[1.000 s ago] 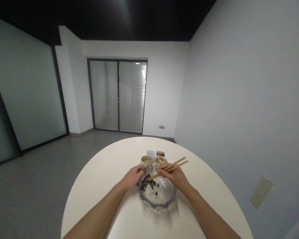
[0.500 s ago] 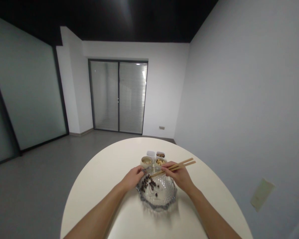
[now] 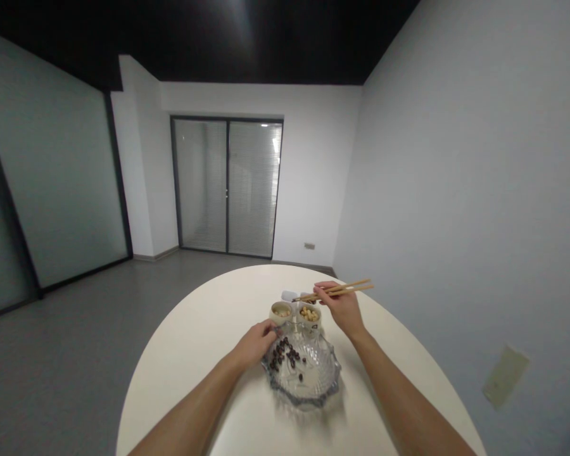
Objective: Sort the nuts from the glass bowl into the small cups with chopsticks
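A clear glass bowl (image 3: 320, 380) with a scalloped rim holds several dark brown beans (image 3: 285, 353), mostly toward its left side. My left hand (image 3: 256, 342) is closed on the bowl's far left rim. Beyond the bowl, my right hand (image 3: 342, 307) grips a pair of wooden chopsticks (image 3: 344, 289) that point left. Their tips hover over the white cup (image 3: 289, 296) at the back left; a small dark spot shows at the tips, perhaps a bean.
Just behind the bowl stand a cup with pale pieces (image 3: 281, 312) and a cup of yellowish nuts (image 3: 310, 314). Another small cup (image 3: 308, 297) is partly hidden under the chopsticks. All rest on a round cream table (image 3: 194, 335). A white wall (image 3: 456, 190) rises at right.
My right hand has lifted the chopsticks away from the beans and moved them forward, over the back cups. My left hand stays at the bowl's rim.
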Action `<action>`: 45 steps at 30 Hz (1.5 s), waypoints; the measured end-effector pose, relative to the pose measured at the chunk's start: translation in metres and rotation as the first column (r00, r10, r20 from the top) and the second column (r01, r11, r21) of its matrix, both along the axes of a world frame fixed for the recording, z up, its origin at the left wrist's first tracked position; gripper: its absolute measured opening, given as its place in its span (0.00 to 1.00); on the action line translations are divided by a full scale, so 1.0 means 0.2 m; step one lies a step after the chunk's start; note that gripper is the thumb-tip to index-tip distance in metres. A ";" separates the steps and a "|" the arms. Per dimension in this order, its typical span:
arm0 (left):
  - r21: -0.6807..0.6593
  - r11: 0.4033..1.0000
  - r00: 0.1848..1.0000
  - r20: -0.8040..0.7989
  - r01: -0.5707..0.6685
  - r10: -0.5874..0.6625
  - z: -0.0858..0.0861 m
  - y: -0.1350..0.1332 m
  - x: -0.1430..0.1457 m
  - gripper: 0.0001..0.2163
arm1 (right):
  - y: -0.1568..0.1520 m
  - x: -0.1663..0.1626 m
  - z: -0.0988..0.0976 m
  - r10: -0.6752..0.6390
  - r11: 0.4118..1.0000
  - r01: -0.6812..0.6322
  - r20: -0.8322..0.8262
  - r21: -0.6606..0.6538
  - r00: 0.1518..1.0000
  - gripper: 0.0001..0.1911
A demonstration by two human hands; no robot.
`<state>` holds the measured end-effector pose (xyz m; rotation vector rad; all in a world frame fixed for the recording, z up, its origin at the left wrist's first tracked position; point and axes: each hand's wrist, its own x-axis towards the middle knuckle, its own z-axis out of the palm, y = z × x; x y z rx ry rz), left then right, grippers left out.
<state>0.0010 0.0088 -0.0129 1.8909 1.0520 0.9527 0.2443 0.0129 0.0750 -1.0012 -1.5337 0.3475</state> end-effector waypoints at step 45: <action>0.004 1.000 1.000 0.020 0.007 -0.007 0.02 -0.02 0.00 0.11 | -0.26 0.04 -0.18 0.243 0.938 -0.195 0.142 -0.287 0.960 0.12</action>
